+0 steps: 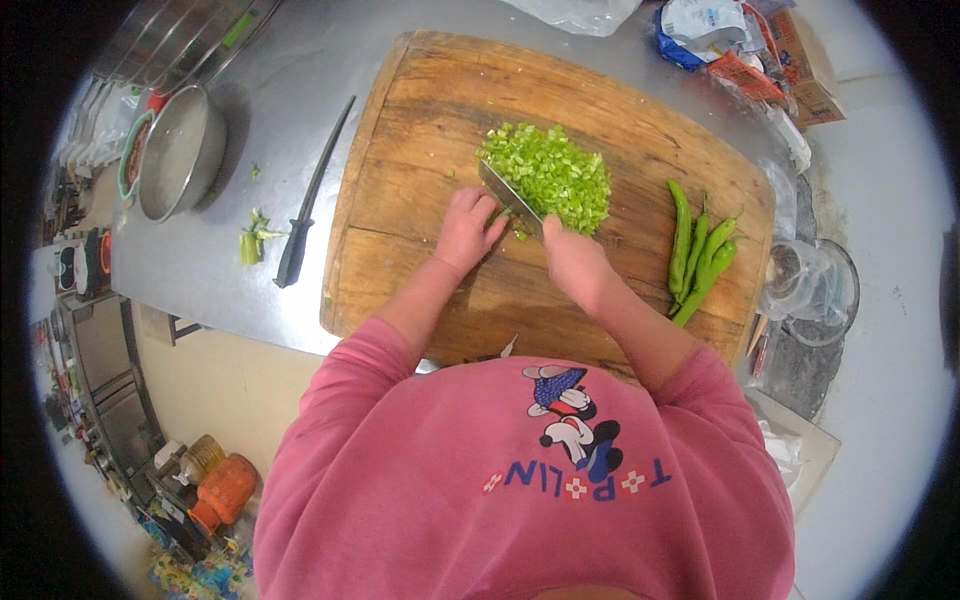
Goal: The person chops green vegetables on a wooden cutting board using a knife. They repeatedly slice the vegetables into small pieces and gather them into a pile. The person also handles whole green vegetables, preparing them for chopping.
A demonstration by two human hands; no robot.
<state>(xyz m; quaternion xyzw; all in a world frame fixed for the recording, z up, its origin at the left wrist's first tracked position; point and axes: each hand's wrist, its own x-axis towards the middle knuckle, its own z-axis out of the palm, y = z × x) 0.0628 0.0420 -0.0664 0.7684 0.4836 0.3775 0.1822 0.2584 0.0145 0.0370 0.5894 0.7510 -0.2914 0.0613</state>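
Note:
My right hand (577,264) is closed round the handle of a kitchen knife (517,196), its blade slanting up and to the left on the board. Left of the blade, my left hand (466,230) has its fingers bent down, pinching a small length of green pepper (507,212) against the wood. A heap of diced green pepper (552,178) lies just beyond the blade. Several whole long green peppers (704,256) rest at the right side of the wooden cutting board (420,110).
Left of the board, a honing steel with a black handle (293,253) and pepper stem trimmings (252,243) lie on the metal table (285,120). A metal bowl (185,150) stands farther left. Bags (705,30) crowd the back right; a clear plastic bag (808,285) sits beyond the board's right edge.

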